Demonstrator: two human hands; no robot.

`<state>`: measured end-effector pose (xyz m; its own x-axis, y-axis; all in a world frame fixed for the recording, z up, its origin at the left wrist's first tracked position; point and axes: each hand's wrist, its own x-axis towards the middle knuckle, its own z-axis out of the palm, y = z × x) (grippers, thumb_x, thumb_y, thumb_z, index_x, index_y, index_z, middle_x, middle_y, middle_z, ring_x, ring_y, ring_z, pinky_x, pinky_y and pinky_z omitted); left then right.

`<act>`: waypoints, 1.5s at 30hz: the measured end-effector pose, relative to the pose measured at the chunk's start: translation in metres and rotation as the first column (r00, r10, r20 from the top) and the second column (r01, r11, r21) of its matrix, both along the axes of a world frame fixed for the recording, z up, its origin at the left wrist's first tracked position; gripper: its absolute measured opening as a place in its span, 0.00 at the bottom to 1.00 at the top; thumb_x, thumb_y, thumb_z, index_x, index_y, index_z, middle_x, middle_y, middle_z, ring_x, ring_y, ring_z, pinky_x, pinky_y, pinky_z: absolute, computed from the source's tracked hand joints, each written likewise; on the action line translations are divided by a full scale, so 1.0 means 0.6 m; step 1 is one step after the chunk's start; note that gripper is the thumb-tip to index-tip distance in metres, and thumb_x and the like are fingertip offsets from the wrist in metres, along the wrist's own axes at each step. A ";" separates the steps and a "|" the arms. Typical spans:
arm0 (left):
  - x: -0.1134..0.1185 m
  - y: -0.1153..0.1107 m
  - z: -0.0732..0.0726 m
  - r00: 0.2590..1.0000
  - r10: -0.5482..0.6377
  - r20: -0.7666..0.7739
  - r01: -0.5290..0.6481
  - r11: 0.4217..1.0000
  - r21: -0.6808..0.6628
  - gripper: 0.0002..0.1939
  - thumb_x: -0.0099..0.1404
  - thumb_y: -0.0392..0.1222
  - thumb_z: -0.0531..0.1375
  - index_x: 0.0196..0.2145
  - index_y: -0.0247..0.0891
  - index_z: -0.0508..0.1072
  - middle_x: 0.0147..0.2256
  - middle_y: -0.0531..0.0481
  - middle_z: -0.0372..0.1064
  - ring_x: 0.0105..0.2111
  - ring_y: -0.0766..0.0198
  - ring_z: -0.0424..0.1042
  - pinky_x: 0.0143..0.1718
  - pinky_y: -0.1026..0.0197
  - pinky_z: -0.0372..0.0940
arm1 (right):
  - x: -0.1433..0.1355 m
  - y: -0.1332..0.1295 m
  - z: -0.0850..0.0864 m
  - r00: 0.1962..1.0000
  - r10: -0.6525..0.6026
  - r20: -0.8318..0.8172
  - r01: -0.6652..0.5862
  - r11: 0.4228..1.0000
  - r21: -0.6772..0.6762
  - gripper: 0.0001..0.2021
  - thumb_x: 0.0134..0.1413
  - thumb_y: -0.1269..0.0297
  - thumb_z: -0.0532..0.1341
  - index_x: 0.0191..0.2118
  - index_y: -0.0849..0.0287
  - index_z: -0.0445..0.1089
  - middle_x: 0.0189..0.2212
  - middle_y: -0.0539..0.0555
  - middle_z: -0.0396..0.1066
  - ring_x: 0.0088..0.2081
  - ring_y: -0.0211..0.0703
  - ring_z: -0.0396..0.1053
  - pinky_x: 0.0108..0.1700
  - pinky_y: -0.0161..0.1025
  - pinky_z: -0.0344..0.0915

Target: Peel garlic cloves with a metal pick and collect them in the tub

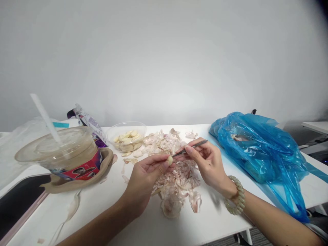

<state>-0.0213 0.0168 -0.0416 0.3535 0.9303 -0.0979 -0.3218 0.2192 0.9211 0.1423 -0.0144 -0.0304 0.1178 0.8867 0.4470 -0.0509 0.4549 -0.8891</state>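
Note:
Between the thumb and fingers of my left hand [147,176] is a pale garlic clove [169,160]. My right hand [208,164], with a beaded bracelet [237,196] at its wrist, grips a slim dark metal tool [191,147] like a small knife or tweezers; its exact kind is unclear. The tool's tip is at the clove, and whether it touches I cannot tell. Under and behind both hands lies a heap of papery garlic skins [183,182]. Farther back on the left, a clear round plastic bowl [126,136] holds several peeled cloves.
A large drink cup [77,157] with a straw stands in a cardboard holder [107,163] at left. A purple and white wrapper [89,124] lies behind it. To the right sits a blue plastic bag [256,147] on the white table [212,222]. The wall rises behind.

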 end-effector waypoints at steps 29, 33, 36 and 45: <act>0.002 -0.004 0.007 0.993 -0.116 0.027 0.116 0.993 -0.019 0.07 0.57 0.36 0.63 0.35 0.35 0.74 0.30 0.51 0.76 0.30 0.71 0.73 0.36 0.70 0.67 | -0.003 -0.002 -0.003 0.994 -0.104 0.042 0.099 0.990 0.103 0.03 0.54 0.66 0.61 0.34 0.59 0.67 0.29 0.54 0.76 0.31 0.44 0.77 0.36 0.42 0.77; 0.002 -0.004 0.007 0.993 -0.107 0.046 0.109 0.993 -0.050 0.07 0.59 0.36 0.62 0.36 0.34 0.73 0.32 0.48 0.76 0.30 0.71 0.73 0.37 0.70 0.68 | -0.002 -0.004 -0.004 0.986 -0.151 0.076 0.140 0.981 0.134 0.03 0.54 0.66 0.60 0.34 0.59 0.68 0.30 0.54 0.75 0.32 0.44 0.76 0.35 0.42 0.77; 0.003 -0.002 0.005 0.995 -0.088 0.048 0.090 0.995 -0.052 0.08 0.57 0.36 0.63 0.36 0.34 0.73 0.31 0.49 0.76 0.29 0.71 0.73 0.37 0.70 0.67 | -0.001 -0.005 -0.005 0.974 -0.196 0.113 0.173 0.968 0.183 0.02 0.54 0.68 0.61 0.34 0.59 0.69 0.30 0.54 0.74 0.32 0.44 0.76 0.34 0.41 0.76; 0.002 0.000 0.005 0.997 -0.074 0.032 0.075 0.997 -0.025 0.08 0.53 0.36 0.66 0.33 0.36 0.74 0.27 0.52 0.76 0.28 0.71 0.73 0.35 0.71 0.67 | -0.001 -0.006 -0.008 0.972 -0.185 0.143 0.147 0.958 0.245 0.04 0.53 0.71 0.60 0.36 0.59 0.69 0.32 0.54 0.74 0.34 0.45 0.76 0.36 0.43 0.77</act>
<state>-0.0198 0.0167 -0.0384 0.4252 0.8984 -0.1096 -0.3315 0.2673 0.9048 0.1415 -0.0183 -0.0352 0.1630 0.7306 0.6631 0.1793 0.6390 -0.7481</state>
